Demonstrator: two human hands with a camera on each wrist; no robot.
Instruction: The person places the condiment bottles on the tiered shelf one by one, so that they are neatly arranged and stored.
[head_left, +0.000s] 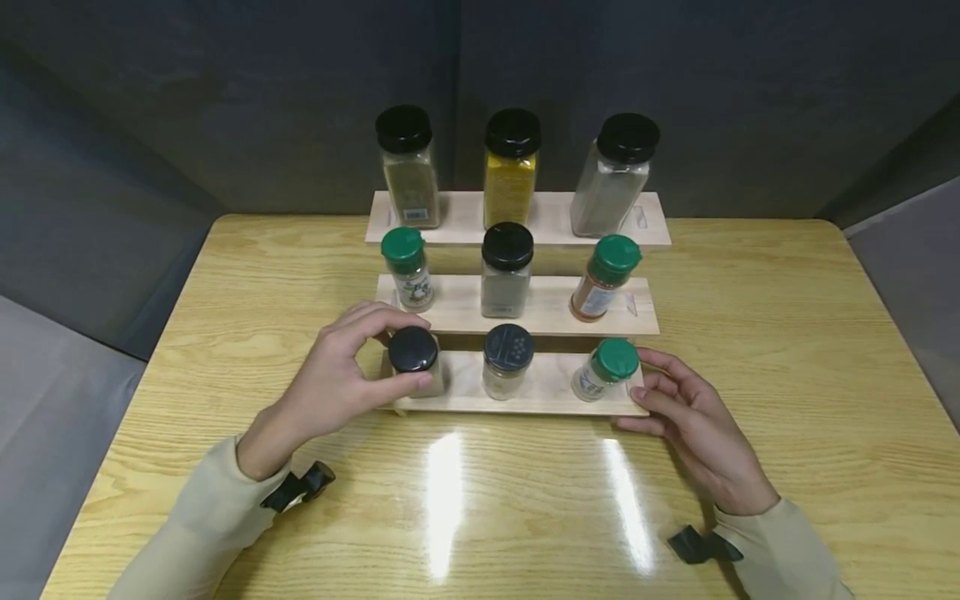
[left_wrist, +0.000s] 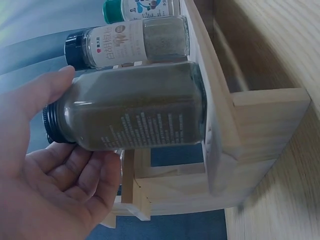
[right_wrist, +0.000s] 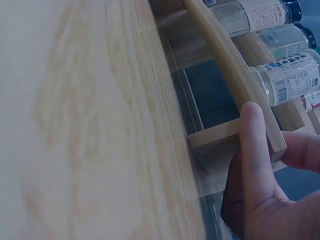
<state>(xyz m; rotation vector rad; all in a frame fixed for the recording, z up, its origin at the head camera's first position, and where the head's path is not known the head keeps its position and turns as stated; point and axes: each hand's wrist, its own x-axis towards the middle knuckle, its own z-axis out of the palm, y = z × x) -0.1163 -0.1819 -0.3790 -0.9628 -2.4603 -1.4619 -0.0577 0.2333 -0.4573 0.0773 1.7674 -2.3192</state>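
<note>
A three-tier wooden spice rack (head_left: 549,390) stands on the table. At the left end of its bottom shelf is a black-lidded glass spice jar (head_left: 414,350), filled with brownish powder. My left hand (head_left: 333,375) holds that jar near its lid, thumb on one side and fingers on the other; its base is against the shelf in the left wrist view. My right hand (head_left: 697,429) pinches the right end of the bottom shelf between thumb and fingers. Close to those fingers stands a green-lidded shaker (head_left: 617,360). A dark-capped shaker (head_left: 508,354) occupies the middle of the shelf.
On the middle shelf, two green-lidded shakers (head_left: 408,267) flank a black-lidded jar (head_left: 507,275). Three tall black-lidded jars, one with yellow powder (head_left: 512,179), line the top shelf. Behind the wooden table (head_left: 285,267) hangs a dark curtain (head_left: 300,108).
</note>
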